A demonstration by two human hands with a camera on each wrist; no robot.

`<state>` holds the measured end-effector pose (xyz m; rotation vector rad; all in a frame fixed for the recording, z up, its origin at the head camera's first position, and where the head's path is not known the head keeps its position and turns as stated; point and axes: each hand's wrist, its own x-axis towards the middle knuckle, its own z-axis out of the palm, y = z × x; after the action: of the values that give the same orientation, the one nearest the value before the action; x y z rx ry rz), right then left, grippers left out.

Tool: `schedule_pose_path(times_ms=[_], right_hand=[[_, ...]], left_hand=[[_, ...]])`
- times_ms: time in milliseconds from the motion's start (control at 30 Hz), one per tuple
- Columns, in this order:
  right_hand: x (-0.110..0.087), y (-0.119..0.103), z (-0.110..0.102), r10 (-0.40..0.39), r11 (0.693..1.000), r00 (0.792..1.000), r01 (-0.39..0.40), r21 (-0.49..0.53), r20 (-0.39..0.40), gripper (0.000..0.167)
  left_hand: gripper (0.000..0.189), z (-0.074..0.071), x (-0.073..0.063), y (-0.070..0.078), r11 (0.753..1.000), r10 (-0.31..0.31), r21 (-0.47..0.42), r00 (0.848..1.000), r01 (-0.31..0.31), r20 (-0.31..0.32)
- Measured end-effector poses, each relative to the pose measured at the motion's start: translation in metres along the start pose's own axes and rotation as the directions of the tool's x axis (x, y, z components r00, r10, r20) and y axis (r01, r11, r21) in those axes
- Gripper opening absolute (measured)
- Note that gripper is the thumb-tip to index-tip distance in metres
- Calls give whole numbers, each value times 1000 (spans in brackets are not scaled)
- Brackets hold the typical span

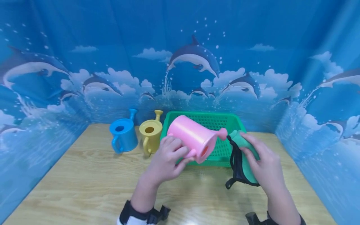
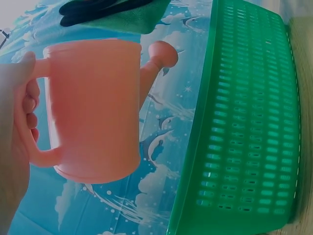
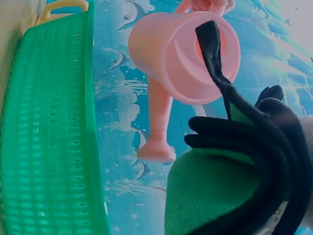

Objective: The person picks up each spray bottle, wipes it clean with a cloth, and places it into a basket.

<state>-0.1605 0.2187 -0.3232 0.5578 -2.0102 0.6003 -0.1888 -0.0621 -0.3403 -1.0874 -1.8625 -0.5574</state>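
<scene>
My left hand [image 1: 170, 156] grips the handle of a pink toy watering can [image 1: 191, 134]. The can is tipped on its side over the front of a green basket [image 1: 202, 164], its top opening facing right and toward me and its spout pointing right. In my right hand [image 1: 265, 162] is a folded green cloth [image 1: 250, 165] with black edging and a black hanging loop. Thumb and fingers pinch the cloth beside the basket's right end, close to the spout's rose. The right wrist view shows the cloth [image 3: 210, 191] bunched, with the black loop overlapping the can's opening.
A blue watering can [image 1: 123, 134] and a yellow watering can [image 1: 151, 136] stand upright on the wooden table [image 1: 92, 175], left of the basket. A blue dolphin-print curtain [image 1: 168, 47] encloses the back and both sides.
</scene>
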Motion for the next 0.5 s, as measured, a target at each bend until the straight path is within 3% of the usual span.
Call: schedule_pose_path(times_ms=[200,367,500], right_hand=[[23,-9,0,-209,971,978,210,-117,19,37],[47,-16,-4,-364,918,928,372,-142,76,35],[61,-23,-8,-436,880,888,454,-136,146,36]], left_hand=[[35,2,-1,4,1000,17,-18,999,-16,33],[34,3,-1,5,1000,9,-27,999,-8,50],[34,4,0,5,999,22,-30,999,-20,48]])
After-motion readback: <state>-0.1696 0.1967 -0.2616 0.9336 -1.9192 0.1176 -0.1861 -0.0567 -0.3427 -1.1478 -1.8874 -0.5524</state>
